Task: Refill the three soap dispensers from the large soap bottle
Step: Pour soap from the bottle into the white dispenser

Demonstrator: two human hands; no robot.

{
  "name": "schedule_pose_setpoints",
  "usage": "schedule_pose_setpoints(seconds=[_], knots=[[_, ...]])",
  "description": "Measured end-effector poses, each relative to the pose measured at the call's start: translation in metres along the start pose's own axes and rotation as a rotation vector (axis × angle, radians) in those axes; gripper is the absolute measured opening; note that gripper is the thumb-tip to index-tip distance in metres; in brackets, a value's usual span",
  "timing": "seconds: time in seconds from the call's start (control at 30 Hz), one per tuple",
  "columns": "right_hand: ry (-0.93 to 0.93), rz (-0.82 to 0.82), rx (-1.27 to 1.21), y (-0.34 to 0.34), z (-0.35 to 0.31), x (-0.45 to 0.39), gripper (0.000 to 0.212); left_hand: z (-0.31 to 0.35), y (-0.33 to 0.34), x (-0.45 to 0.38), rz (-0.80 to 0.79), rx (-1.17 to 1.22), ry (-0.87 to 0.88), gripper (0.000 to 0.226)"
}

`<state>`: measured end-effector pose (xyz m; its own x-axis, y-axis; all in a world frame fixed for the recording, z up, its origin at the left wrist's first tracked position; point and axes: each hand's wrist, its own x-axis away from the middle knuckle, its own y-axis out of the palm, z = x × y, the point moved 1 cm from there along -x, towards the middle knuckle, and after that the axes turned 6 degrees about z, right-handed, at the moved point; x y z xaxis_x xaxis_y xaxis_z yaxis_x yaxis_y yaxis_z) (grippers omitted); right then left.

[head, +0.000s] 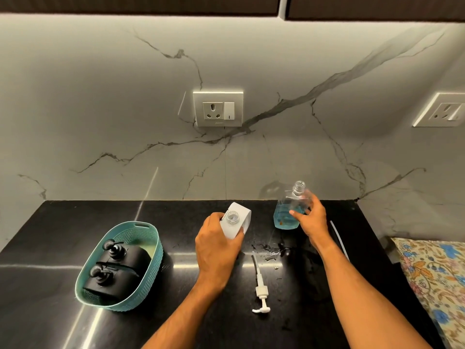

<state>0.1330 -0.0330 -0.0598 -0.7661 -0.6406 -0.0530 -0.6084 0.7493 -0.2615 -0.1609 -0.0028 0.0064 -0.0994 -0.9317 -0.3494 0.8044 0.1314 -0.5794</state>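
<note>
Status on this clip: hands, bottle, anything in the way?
Left hand grips white dispenser, uncapped. Right hand holds clear soap bottle, open, upright. Pump lying between; small spill nearby.

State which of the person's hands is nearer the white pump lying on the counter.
Left. The left hand grips the white dispenser just up-left of the pump; the right hand holds the clear bottle farther back.

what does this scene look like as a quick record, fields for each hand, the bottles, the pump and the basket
left hand: grips white dispenser, mouth open, no pump
right hand: holds clear bottle of blue soap, cap off, standing on counter
white pump: lying on counter between the arms
teal basket: holds two black dispensers, pumps on
spill: wet patch on counter near pump tube
</note>
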Motion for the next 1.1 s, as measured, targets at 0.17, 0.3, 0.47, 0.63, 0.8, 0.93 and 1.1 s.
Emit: schedule_pose_setpoints(seconds=[0.17, 0.3, 0.47, 0.63, 0.8, 0.93, 1.1], knots=[[0.021, 0.035, 0.067, 0.001, 0.015, -0.004, 0.078, 0.002, 0.006, -0.003, -0.016, 0.006, -0.001, 0.048], [-0.034, 0.121, 0.073, 0.004, 0.009, 0.012, 0.067, 0.006, 0.007, -0.003, -0.027, 0.006, -0.007, 0.046], [-0.117, 0.215, 0.061, 0.010, -0.004, 0.034, 0.058, 0.005, 0.004, -0.002, -0.007, 0.008, -0.026, 0.047], [-0.288, 0.310, 0.129, 0.012, -0.027, 0.059, 0.053, 0.010, -0.007, 0.000, 0.060, -0.074, -0.067, 0.040], [-0.471, 0.353, 0.189, 0.010, -0.061, 0.083, 0.055, 0.012, -0.014, 0.006, 0.108, -0.078, -0.073, 0.039], [-0.611, 0.316, 0.198, 0.013, -0.084, 0.099, 0.059, 0.014, -0.014, 0.010, 0.153, -0.044, -0.050, 0.040], [-0.753, 0.290, 0.254, 0.015, -0.106, 0.114, 0.059, 0.018, -0.016, 0.010, 0.208, -0.011, -0.020, 0.043]])
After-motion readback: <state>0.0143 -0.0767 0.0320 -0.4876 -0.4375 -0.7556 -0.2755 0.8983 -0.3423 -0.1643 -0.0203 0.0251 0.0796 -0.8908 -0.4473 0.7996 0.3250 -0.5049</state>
